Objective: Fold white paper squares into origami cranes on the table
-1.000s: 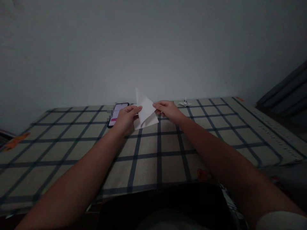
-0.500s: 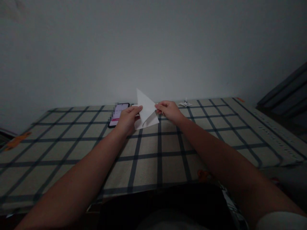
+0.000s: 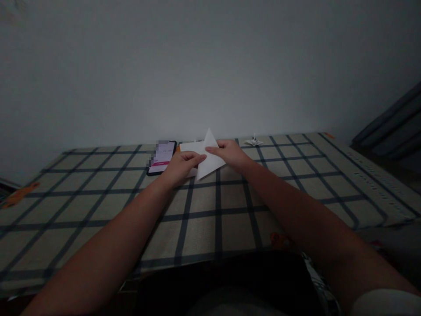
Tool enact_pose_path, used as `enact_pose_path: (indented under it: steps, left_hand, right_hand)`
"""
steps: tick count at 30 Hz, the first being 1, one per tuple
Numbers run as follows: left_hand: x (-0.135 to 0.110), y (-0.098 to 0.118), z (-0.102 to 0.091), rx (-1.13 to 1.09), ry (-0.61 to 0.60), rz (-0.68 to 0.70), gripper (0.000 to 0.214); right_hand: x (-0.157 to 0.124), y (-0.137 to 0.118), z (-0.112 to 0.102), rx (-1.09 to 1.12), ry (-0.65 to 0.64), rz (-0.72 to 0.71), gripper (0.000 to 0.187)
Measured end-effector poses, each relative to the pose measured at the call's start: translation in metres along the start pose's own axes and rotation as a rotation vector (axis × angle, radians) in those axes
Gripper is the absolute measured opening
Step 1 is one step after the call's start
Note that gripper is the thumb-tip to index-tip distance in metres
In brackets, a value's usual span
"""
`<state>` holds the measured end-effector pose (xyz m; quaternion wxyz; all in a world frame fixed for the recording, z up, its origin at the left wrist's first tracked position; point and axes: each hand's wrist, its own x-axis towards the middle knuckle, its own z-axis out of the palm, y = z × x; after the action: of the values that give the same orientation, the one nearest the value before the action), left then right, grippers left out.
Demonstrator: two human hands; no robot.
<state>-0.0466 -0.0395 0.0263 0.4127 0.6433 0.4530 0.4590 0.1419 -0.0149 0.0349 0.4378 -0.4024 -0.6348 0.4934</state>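
Observation:
Between both hands is a folded sheet of white paper, its pointed tip upward and another corner toward me. My left hand is closed on the paper's left side, thumb on top near the middle. From the right, my right hand pinches the same sheet, its thumb lying across the front face and its other fingers behind, mostly hidden. Under and behind the held paper, a flat white piece shows; I cannot tell whether it is part of the same sheet.
A phone with a lit screen lies left of my hands. A small folded paper figure sits to the right, near the wall. The checked cloth covers the table. A grey curtain-like fabric hangs at far right.
The paper's raised point has shifted right and lower, and its flap now lies flatter. My right hand has moved its thumb onto the paper's face; the left thumb has slid slightly right.

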Motion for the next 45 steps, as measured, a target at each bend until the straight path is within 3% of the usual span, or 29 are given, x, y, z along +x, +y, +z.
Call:
enact_pose_path:
  steps: [10,13,18,21,23,25,28,31,38,45]
  left_hand:
    - [-0.001,0.002,-0.002,0.032,-0.119,-0.032,0.033]
    - [0.000,0.000,-0.003,0.026,-0.128,-0.026,0.032]
    - [0.004,-0.008,-0.003,0.043,-0.113,-0.055,0.034]
    - [0.007,-0.009,-0.004,-0.043,0.043,-0.030,0.034]
    - [0.008,-0.008,-0.004,-0.118,0.130,-0.026,0.036]
    - [0.007,-0.007,-0.003,-0.159,0.123,-0.038,0.039]
    - [0.003,-0.005,0.000,-0.153,0.019,-0.027,0.038]
    - [0.001,-0.006,0.001,-0.074,-0.005,0.029,0.032]
    - [0.011,-0.015,-0.006,-0.275,0.278,0.074,0.029]
    - [0.015,-0.020,-0.005,-0.307,0.338,0.018,0.032]
  right_hand:
    - [0.004,-0.006,-0.021,0.091,0.234,-0.098,0.032]
    - [0.007,-0.005,-0.025,0.108,0.263,-0.101,0.034]
    - [0.016,-0.001,-0.040,0.176,0.443,-0.144,0.042]
    - [0.017,0.001,-0.041,0.247,0.396,-0.138,0.042]
    - [0.014,0.002,-0.034,0.247,0.270,-0.104,0.040]
    - [0.009,0.002,-0.022,0.181,0.147,-0.070,0.036]
    - [0.002,0.004,-0.006,0.003,0.002,-0.089,0.034]
    - [0.000,0.006,0.001,-0.086,-0.032,-0.128,0.033]
    - [0.005,0.005,-0.007,0.005,0.010,-0.101,0.026]
    - [0.003,0.003,-0.007,0.064,-0.108,-0.092,0.020]
